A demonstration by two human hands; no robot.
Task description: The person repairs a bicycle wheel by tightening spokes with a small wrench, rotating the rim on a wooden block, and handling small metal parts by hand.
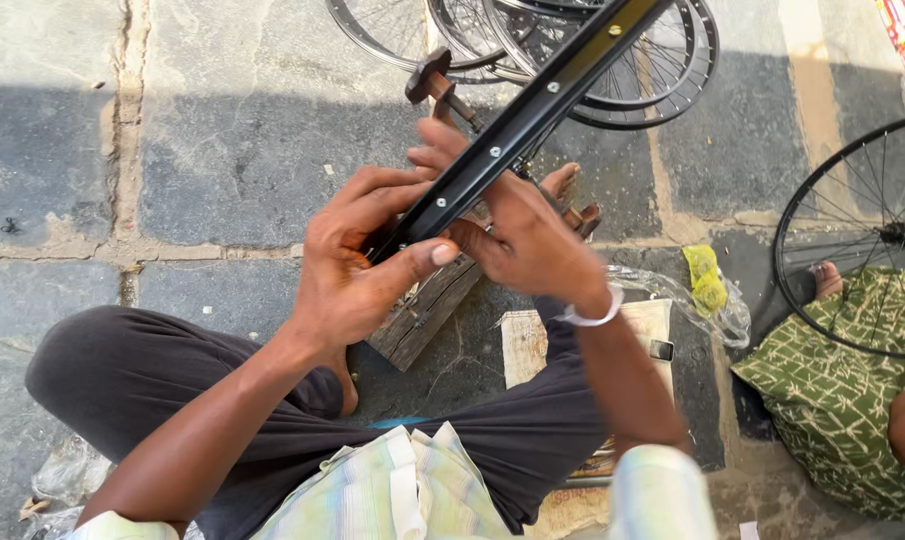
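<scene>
Rim (532,112): one, black, bare of spokes, slanting from the top edge down to the hands at frame centre; four pale nipple heads countable along its inner face.
Hands: two. Left hand (357,265) and right hand (517,235), both on the rim's lower end.
Spoked wheels: a stack (612,75) at top, overlapping, exact count unclear; one more (857,235) at right, partly over the green cloth.
Wooden block (422,315): one, on the floor under the hands, mostly hidden by them.
Wooden-handled tool (434,82): one, just beyond the fingertips, beside the rim.
Plastic bag (692,295): one, clear, with yellow-green contents, right of the right wrist.
Bangle (594,315): one, white, on the right wrist.
Foot (560,180): one visible past the right hand, toes on the floor.
Second person (852,390): one, at right, in green patterned cloth.
Floor (212,150): grey stone slabs.

Left fingers: curled around the rim's lower end, thumb (417,260) laid across its face; closed in a grip.
Right fingers (442,150): wrapped over the rim from the far side, just above the left; closed against it, though blurred, so exact contact of each fingertip not clear.
</scene>
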